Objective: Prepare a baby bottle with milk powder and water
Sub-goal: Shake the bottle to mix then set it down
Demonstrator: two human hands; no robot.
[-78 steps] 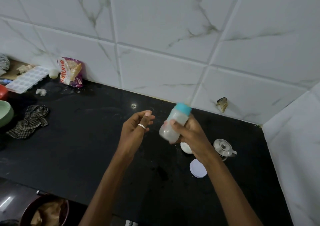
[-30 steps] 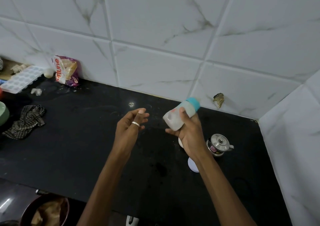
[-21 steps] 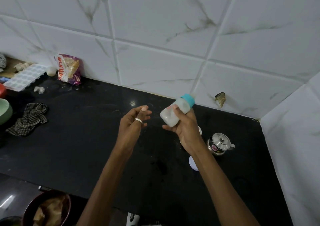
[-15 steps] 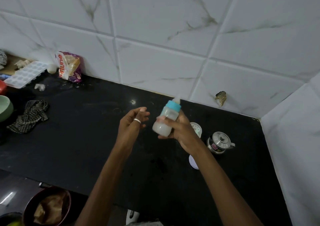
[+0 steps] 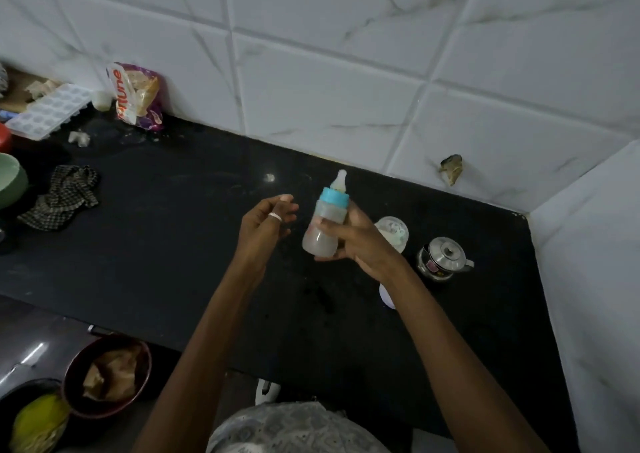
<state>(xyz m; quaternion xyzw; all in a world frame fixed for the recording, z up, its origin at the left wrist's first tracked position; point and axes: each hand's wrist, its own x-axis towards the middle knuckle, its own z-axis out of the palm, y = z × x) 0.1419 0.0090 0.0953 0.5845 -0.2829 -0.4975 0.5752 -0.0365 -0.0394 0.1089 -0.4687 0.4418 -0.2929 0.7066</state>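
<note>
A small baby bottle with a blue collar and a pale teat is held nearly upright above the black counter. It holds cloudy white liquid. My right hand grips the bottle's lower body from the right. My left hand, with a ring on one finger, hovers just left of the bottle with loosely curled fingers and holds nothing. Behind my right hand stands an open white container of powder. A white lid lies on the counter, partly hidden by my right forearm.
A small steel pot with a lid stands right of the container. At the far left lie a checked cloth, a green bowl, an ice tray and a snack packet. Tiled walls close the back and right.
The bottle went from tilted with its cap pointing right to nearly upright, and it has moved slightly left. My left hand has hardly moved.
</note>
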